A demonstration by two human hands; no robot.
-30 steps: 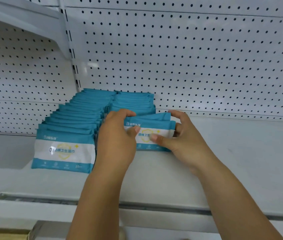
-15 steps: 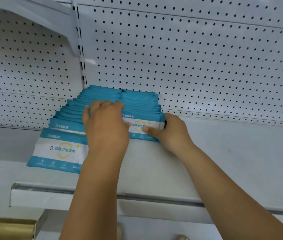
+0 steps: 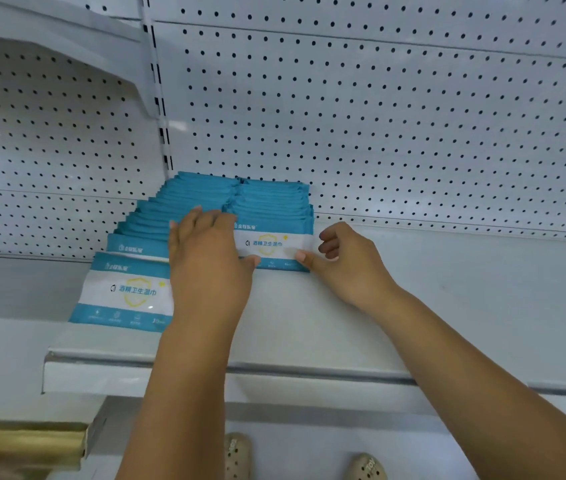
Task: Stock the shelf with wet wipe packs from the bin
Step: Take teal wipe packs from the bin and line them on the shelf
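Where the left hand (image 3: 208,268) is lying: flat on the left row (image 3: 143,220), thumb touching the right row's (image 3: 274,202) front pack (image 3: 274,244).
Right hand (image 3: 347,261): thumb pressing that pack, fingers curling beside it.

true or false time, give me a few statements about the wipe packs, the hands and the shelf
1. The wet wipe packs stand in two rows on the shelf. True.
2. The left row reaches nearer the shelf's front edge than the right row. True.
3. The right hand lifts a pack high above the shelf. False: its thumb touches the right row's front pack, which stands on the shelf.
4. The back panel is solid, without holes. False: it is perforated pegboard.
5. The left hand lies over the packs where the rows meet. True.
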